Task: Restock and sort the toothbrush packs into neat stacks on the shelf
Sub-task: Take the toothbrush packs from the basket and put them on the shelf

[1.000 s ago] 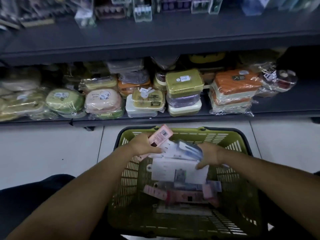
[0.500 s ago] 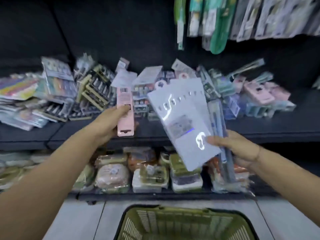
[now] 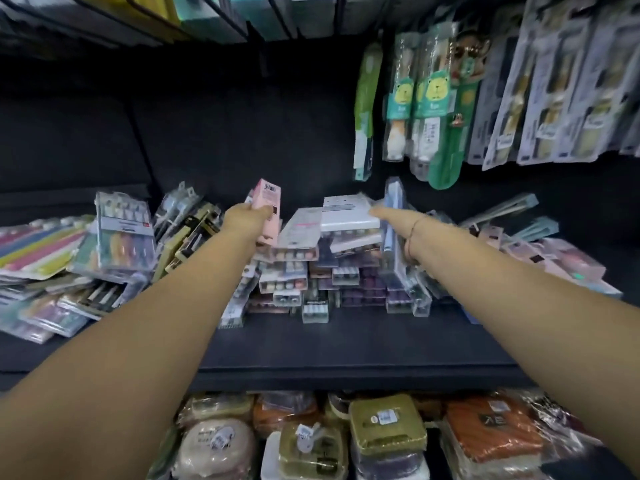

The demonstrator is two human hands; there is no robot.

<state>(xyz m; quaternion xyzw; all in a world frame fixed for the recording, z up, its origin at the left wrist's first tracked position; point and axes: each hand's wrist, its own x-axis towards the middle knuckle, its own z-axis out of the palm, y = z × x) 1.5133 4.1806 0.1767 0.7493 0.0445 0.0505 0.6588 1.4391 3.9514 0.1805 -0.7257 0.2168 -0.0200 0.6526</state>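
A: Status, biggest first.

B: Dark shelf [image 3: 346,344] runs the full width. The left pile [image 3: 72,258] is loose, with flat packs slanted over each other. The middle pile [image 3: 311,275] is a rough stack of small clear packs, set towards the back. More packs [image 3: 561,261] lie scattered on the right side.

A: Above and below?

B: Hanging packs [image 3: 433,98] are up at top right against the back wall, some green with a bear face. Film-wrapped boxes [image 3: 388,422] sit on the level underneath.

A: Hands?

B: Both arms reach out over the shelf to the middle pile. The left hand [image 3: 244,220] is clenched round a pink pack [image 3: 268,211]. The pack is nearly upright with its barcode end up, at the left edge of the middle pile.

A: Right?

B: The right hand [image 3: 391,218] grasps a blue pack [image 3: 394,197], upright at the right edge of the middle pile. Its fingertips touch a white pack [image 3: 346,218] that lies flat on top of the pile. Can't tell if that one is also gripped, because of blur.

A: Anything else?

B: A thin bracelet [image 3: 412,233] is on the right wrist.
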